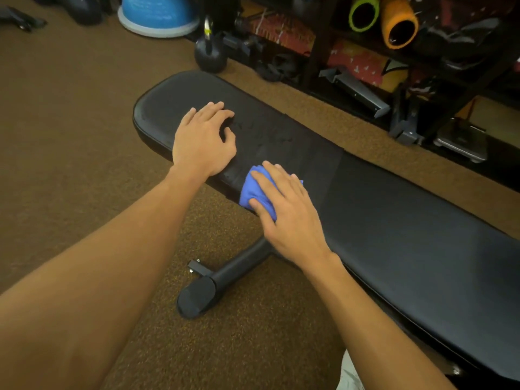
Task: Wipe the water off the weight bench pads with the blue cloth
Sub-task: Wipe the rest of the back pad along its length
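Centrally, one bunched blue cloth (pixel 254 190) is pressed down under the spread, nearly straight fingers of the right hand (pixel 284 209); it is covered rather than clenched. The cloth is soft and creased, and it is placed at the near edge of the shorter bench pad (pixel 174 108), close to the seam with the longer bench pad (pixel 408 220). Two pads are counted, both smooth black vinyl with rounded edges. Fine water beads (pixel 261 133) are seen on the shorter pad beyond the cloth. The left hand (pixel 202 139) is rested on that pad, fingers loosely bent, nothing held. One round black foot tube (pixel 225 280) is seen below, on speckled brown flooring (pixel 70 108). One kettlebell (pixel 210 56) and two foam rollers, green (pixel 364 12) and orange (pixel 399 23), are stored behind.
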Demonstrator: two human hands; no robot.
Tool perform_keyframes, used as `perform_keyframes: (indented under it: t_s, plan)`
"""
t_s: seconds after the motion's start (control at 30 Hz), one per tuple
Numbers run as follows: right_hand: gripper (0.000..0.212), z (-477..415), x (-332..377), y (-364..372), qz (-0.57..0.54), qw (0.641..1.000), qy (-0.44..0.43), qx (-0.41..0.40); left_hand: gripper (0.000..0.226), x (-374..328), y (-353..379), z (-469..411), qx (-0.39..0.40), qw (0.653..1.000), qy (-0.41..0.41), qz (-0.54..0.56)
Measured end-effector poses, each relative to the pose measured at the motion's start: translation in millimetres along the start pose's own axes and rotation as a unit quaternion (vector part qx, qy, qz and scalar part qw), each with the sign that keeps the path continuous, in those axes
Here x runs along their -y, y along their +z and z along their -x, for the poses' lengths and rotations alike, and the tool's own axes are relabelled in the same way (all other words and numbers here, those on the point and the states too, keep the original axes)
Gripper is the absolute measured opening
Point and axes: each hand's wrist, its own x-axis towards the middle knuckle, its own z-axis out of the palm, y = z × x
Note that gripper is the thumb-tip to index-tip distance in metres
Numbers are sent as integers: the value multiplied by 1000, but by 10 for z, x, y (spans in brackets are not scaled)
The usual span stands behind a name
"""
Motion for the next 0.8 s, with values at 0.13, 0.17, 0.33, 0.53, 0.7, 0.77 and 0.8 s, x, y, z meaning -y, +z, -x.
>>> perform_keyframes:
  t_s: [0.13, 0.17, 0.33, 0.53, 0.7, 0.77, 0.8]
  plan:
    - [52, -324, 20, 22, -27, 994, 105, -15, 58, -29, -14, -46, 40, 999, -3, -26]
    - [53, -393, 47, 31, -30, 994, 106, -13, 59, -46, -19, -57, 50, 998, -7, -30]
    - [56, -206, -143, -101, -59, 997, -17, 44, 60, -101, 7, -61, 46, 998, -20, -48]
    - [60, -551, -457, -83, -35, 988, 153, -1, 58, -102, 6, -56, 25, 998, -24, -53]
    - [60, -505, -305, -87, -63, 997, 10, 33, 58, -103, 25, -48, 19, 998, -24, -49]
    - [59, -392, -425, -142, -69, 997, 15, 18, 57, -111, 33, -43, 16, 998, -27, -50]
    - [58, -411, -502, -160, -73, 996, 45, 5, 57, -113, 35, -44, 12, 998, -28, -50]
